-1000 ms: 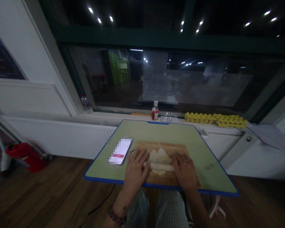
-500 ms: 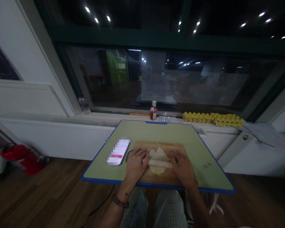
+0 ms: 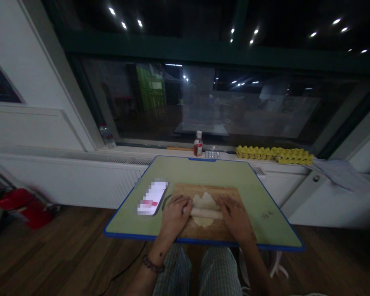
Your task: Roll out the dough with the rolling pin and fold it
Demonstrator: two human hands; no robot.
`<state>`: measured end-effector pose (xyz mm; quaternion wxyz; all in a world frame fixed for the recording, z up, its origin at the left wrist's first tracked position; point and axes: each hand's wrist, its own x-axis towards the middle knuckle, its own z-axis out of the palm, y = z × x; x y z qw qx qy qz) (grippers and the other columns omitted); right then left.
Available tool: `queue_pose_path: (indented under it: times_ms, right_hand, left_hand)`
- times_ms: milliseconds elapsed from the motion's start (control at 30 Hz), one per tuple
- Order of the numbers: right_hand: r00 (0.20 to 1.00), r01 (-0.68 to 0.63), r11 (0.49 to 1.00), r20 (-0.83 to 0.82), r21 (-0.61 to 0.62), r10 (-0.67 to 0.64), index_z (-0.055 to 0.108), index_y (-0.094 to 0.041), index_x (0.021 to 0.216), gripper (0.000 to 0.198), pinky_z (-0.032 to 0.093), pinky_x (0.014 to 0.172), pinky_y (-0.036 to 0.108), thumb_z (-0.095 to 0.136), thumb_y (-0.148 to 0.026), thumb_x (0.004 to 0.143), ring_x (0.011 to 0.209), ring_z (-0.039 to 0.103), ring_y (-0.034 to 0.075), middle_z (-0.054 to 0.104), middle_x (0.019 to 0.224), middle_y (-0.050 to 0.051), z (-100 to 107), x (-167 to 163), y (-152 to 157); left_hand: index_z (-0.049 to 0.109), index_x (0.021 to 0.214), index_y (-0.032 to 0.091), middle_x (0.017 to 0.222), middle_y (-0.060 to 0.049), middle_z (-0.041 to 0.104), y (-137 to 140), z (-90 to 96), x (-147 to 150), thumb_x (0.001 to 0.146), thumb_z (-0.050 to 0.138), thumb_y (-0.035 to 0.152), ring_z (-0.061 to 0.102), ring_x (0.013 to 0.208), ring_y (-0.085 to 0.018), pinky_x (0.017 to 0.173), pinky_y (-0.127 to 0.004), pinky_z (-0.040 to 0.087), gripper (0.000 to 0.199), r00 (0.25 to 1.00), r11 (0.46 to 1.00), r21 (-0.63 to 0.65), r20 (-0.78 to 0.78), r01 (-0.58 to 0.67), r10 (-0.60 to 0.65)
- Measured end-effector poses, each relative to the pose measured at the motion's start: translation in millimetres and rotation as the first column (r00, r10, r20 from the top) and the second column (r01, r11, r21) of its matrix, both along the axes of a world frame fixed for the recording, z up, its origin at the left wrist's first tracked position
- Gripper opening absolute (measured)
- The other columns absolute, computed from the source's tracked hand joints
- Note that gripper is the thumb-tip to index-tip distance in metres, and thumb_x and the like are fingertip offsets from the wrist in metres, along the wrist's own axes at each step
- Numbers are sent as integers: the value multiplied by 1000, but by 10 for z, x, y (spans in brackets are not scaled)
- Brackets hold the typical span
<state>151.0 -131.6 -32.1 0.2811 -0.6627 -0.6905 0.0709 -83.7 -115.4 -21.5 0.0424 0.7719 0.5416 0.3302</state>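
Note:
A pale rolling pin (image 3: 206, 213) lies crosswise over a flattened sheet of dough (image 3: 204, 200). The dough rests on a wooden cutting board (image 3: 231, 192) and shows both beyond and nearer than the pin. At the pin's left end, my left hand (image 3: 176, 212) is closed over it. Round the right end, my right hand (image 3: 233, 213) curls its fingers; the pin's tip there is hidden beneath the palm.
The board sits on a green table (image 3: 172, 168) with a blue rim. A phone (image 3: 153, 198) with a lit screen lies left of the board. Along the windowsill stand a small red-labelled bottle (image 3: 198, 144), yellow egg cartons (image 3: 274, 155) and a clear plastic bottle (image 3: 107, 135).
The camera view has shifted slightly. Both hands stay on the rolling pin, with hardly any visible movement of pin or dough.

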Motion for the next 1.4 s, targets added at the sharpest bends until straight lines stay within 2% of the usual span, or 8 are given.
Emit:
queue_pose_path:
  times_ms: [167, 500, 933, 1400]
  right_hand:
    - [998, -65, 998, -28, -16, 64, 68, -23, 122, 39, 36, 112, 31, 38, -32, 99, 124, 56, 16, 67, 127, 3, 12, 24, 0]
    - [997, -34, 999, -69, -19, 32, 69, -24, 119, 40, 41, 106, 30, 37, -35, 99, 119, 60, 16, 68, 126, 2, 62, -4, -24]
    - [998, -33, 999, -56, -25, 32, 69, -24, 120, 38, 40, 107, 32, 39, -35, 98, 120, 59, 17, 68, 124, 3, 72, 3, -34]
    - [991, -50, 999, -122, -3, 49, 70, -22, 117, 39, 38, 109, 31, 38, -35, 98, 120, 59, 17, 68, 124, 3, 63, 2, -29]
  left_hand:
    - [75, 99, 22, 107, -3, 76, -11, 24, 2, 97, 46, 33, 65, 107, -23, 98, -38, 49, 32, 1000, 1000, -3, 7, 5, -5]
    - [75, 95, 23, 105, -2, 76, -25, 51, -2, 96, 46, 31, 67, 100, -21, 93, -37, 49, 30, 998, 999, -16, 48, 28, -27]
    - [75, 97, 22, 106, -3, 76, -28, 51, -5, 96, 46, 31, 66, 100, -23, 93, -39, 49, 31, 999, 999, -34, 38, 20, -19]
    - [74, 96, 22, 105, -3, 76, -31, 62, -15, 96, 45, 31, 66, 100, -23, 92, -38, 48, 31, 999, 999, -30, 29, 18, -17]
